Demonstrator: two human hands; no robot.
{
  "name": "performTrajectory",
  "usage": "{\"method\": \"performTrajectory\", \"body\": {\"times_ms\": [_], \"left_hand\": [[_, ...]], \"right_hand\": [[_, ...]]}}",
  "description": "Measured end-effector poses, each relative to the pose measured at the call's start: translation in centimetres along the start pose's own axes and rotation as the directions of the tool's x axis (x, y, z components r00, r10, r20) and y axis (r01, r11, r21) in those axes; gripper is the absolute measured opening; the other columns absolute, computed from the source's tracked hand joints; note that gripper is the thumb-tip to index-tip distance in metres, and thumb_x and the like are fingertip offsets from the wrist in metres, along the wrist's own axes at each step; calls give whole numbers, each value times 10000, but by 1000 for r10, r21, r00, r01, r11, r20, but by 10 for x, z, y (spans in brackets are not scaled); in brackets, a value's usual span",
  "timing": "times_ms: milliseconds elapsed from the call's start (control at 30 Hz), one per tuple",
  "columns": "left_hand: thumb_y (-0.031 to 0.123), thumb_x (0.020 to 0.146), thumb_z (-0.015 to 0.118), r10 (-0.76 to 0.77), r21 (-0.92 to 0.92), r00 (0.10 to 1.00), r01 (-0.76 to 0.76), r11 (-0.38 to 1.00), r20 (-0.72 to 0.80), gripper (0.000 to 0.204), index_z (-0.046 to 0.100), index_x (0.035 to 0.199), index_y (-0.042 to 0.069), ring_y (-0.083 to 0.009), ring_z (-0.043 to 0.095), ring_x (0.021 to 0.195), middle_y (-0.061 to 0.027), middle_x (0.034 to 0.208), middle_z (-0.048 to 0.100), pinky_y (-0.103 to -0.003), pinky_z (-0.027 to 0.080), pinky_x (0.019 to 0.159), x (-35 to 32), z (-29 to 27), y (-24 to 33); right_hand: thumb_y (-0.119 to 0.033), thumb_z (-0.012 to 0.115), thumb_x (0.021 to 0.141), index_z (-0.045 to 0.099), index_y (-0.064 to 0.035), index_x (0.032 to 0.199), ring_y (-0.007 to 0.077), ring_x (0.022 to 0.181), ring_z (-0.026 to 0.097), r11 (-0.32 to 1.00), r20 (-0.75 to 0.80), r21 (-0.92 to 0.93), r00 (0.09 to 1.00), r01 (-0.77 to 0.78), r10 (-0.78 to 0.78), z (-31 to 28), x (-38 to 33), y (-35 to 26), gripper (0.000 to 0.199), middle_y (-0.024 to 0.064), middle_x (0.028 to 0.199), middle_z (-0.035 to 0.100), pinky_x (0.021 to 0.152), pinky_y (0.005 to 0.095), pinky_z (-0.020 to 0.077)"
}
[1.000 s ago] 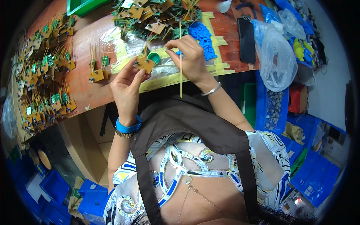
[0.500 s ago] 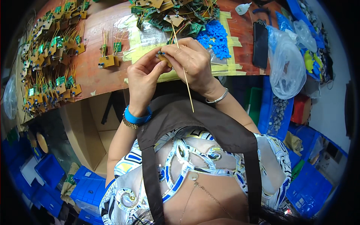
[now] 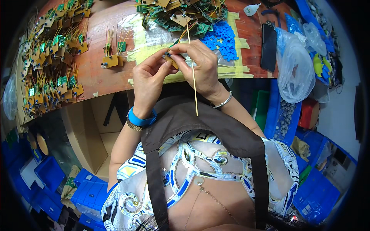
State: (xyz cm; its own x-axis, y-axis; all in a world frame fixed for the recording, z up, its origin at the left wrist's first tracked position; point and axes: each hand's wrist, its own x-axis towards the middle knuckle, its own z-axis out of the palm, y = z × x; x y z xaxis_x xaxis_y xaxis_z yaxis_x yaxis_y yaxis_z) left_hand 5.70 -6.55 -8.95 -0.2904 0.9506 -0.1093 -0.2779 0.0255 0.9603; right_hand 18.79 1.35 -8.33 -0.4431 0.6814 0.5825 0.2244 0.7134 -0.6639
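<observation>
My left hand is closed, thumb and fingers pinching a small tan circuit board with a dark component at its upper edge. Against that edge press the fingertips of my right hand, also closed. A thin wooden stick is tucked in the right hand, slanting past the fingers and hanging down over my dark apron. Wires rise behind the right fingertips; where they attach is hidden. Just beyond the hands lies a heap of green and tan circuit boards, with small blue plastic pieces to its right.
Rows of wired boards cover the table's left side, and a wired pair stands nearer. At right are a black phone-like slab, a white dropper bottle and clear plastic bags. An open cardboard box sits below the table edge.
My right fingers have shifted slightly on the board's upper edge, and the stick has swung more upright. My left hand holds the board in nearly the same place.
</observation>
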Motion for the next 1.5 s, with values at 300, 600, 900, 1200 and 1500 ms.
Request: {"method": "performTrajectory", "body": {"times_ms": [300, 600, 900, 1200, 1500], "left_hand": [[68, 942, 596, -6, -60, 996, 1, 998, -86, 251, 636, 1150, -66, -122, 665, 733, -90, 882, 691, -232, 566, 664, 0, 0, -1], [89, 945, 602, 313, 199, 878, -255, 946, -361, 219, 677, 1109, -35, -109, 650, 731, -71, 865, 695, -239, 539, 661, 0, -35, 16], [83, 893, 641, 624, 899, 732, -36, 436, -273, 236, 689, 1115, 24, -213, 574, 964, -121, 1069, 588, -317, 471, 810, 16, -114, 6], [168, 868, 641, 480, 940, 874, -100, 327, -74, 249, 663, 1076, 33, -373, 639, 805, -203, 917, 668, -437, 498, 731, 98, -36, 7], [77, 900, 596, 608, 824, 791, -298, 482, -69, 332, 625, 1231, 70, -279, 675, 694, -144, 819, 691, -325, 543, 694, 73, -37, -8]], "right_hand": [[34, 750, 712, 680, -21, 901, 231, 739, 653, 1000, 0, -10, 1000, 17, -17, 4, -1, -2, 208, 95, 822, 677, 625, 308, 504], [15, 735, 762, 700, -40, 957, 166, 734, 633, 990, -36, 136, 999, 45, -40, 4, 13, -7, 206, 73, 864, 696, 607, 259, 467], [-2, 702, 815, 694, -37, 978, 122, 741, 618, 992, -40, 105, 996, -76, 81, -9, 6, 8, 167, 49, 931, 715, 612, 232, 455], [-273, 456, 1025, 594, 51, 1192, 143, 839, 641, 934, 71, 300, 981, -193, 180, -15, -1, 4, 390, 113, 882, 697, 785, 264, 499], [-487, 325, 1024, 633, 20, 1171, 129, 737, 537, 940, 179, 312, 980, -137, 83, -26, -12, 22, 611, 65, 829, 593, 693, 254, 448]]}}
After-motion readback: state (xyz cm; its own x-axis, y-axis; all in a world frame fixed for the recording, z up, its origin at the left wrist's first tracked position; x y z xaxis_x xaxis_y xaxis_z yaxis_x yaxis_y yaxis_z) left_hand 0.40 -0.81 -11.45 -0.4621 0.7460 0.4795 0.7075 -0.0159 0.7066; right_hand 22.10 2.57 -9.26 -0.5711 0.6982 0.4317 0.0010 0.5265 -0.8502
